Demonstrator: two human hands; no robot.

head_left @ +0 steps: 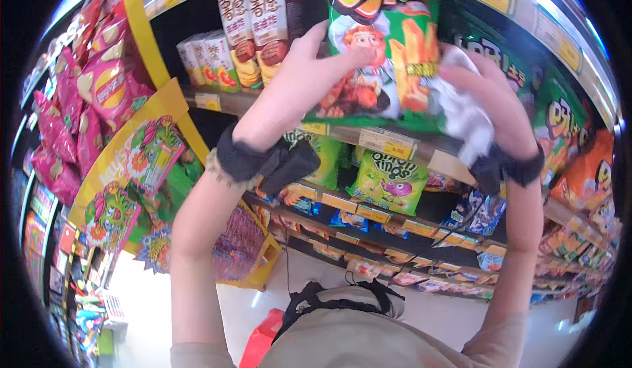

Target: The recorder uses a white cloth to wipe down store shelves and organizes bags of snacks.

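Observation:
A green snack bag (368,72) with a cartoon chef and fries on its front stands upright at the upper shelf. My left hand (306,72) grips its left side, with the thumb lying across the front. At the bag's right edge is my right hand (494,95), its fingers closed on a crumpled white cloth (464,105). The cloth touches or nearly touches the bag; motion smears this part. Black bands circle both wrists. More green bags (559,118) of a similar look stand to the right on the same shelf.
Brown-and-white boxes (253,26) stand left of the bag. On the shelf below is a green onion-ring bag (388,184). A yellow cardboard display (171,111) and hanging pink bags (108,78) are close on the left. Price-tag rails (388,143) edge the shelves. Something red (263,335) is by my body.

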